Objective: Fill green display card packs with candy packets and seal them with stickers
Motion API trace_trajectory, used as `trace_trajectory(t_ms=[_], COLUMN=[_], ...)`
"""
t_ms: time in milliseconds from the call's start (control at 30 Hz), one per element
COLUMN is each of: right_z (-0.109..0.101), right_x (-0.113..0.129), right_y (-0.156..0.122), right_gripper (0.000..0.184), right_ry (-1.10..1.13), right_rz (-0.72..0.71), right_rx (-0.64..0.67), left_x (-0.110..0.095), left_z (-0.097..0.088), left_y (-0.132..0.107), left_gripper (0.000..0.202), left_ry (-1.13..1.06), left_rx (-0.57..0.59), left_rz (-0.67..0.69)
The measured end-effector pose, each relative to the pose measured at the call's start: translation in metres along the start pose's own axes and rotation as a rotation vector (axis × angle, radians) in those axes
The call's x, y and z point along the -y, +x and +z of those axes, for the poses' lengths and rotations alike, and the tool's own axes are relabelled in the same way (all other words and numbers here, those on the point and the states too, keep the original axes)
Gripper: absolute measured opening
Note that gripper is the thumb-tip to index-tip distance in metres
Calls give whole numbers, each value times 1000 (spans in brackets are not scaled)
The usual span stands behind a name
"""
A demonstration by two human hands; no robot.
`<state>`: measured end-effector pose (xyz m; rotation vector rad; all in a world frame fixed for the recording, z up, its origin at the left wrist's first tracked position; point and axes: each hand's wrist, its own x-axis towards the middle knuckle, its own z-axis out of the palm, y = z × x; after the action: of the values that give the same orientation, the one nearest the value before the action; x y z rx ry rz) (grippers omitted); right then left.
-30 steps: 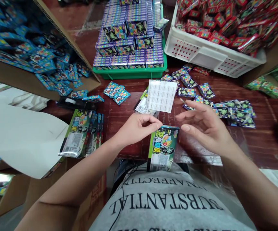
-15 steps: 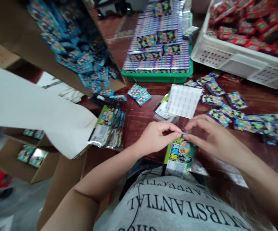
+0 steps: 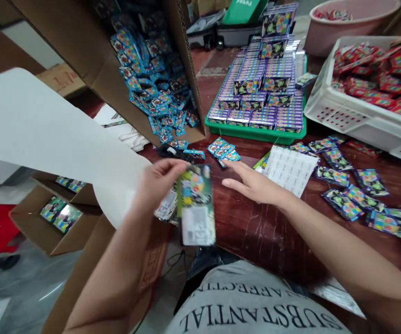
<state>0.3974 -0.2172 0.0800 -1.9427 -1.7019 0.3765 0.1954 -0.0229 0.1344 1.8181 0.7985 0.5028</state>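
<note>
My left hand (image 3: 158,183), a little blurred, pinches the top corner of a green printed pouch (image 3: 196,204) with a white label on its lower part. The pouch hangs upright above the table's front edge, in front of other pouches (image 3: 168,204) that it partly hides. My right hand (image 3: 252,183) is empty, its fingers spread and stretched towards a small group of blue packets (image 3: 223,148). Beside its wrist lies a white sheet of printed labels (image 3: 289,167), partly over another green pouch (image 3: 263,162).
A cardboard box of blue packets (image 3: 158,93) tilts open at the back left. Behind the table's middle stands a green tray (image 3: 256,134) of stacked purple packets. A white crate (image 3: 356,111) of red packets stands right. Loose purple packets (image 3: 342,202) lie before it.
Both hands were together at the pouch's top edge. My left hand has carried the pouch left, and my right hand has let go and opened. The camera view has shifted too.
</note>
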Motion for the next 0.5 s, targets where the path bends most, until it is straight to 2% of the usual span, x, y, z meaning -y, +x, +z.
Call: trace_trajectory(t_ms=[33,67,133,167,233,300,367,400,433,500], right_z=[7,15,34,44,61,74,84,87,90,95], right_x=[-1,-1,1,3,9,15,19,20,20,19], right_y=[7,9,-2,-14,-45,-78,-106,-119,-129,-145], right_gripper=[68,72,69,60,41,39,43,43,42,41], right_ry=[-178,-340,-546,-582,-603,-621,-630,-625,-613,-566], right_rz=[98,193,316,329,306,232,106,43,-11,-63], right_rx=[-6,1,26,32,56,77,64,43,16,-38], left_x=[4,11,26,32,38,28,8,-1,-9,-13], left_z=[-21,-39,-66,-72,-72,-52,-17,5,30,81], left_y=[18,37,68,79,88,80,56,41,26,2], left_gripper=[31,33,38,38,34,27,21,20,20,18], left_ry=[10,-17,-23,20,218,474,640,645,631,576], left_rx=[-35,-13,107,157,190,94,-45,-58,1,284], left_rz=[-11,-54,-137,-149,-96,74,305,396,434,358])
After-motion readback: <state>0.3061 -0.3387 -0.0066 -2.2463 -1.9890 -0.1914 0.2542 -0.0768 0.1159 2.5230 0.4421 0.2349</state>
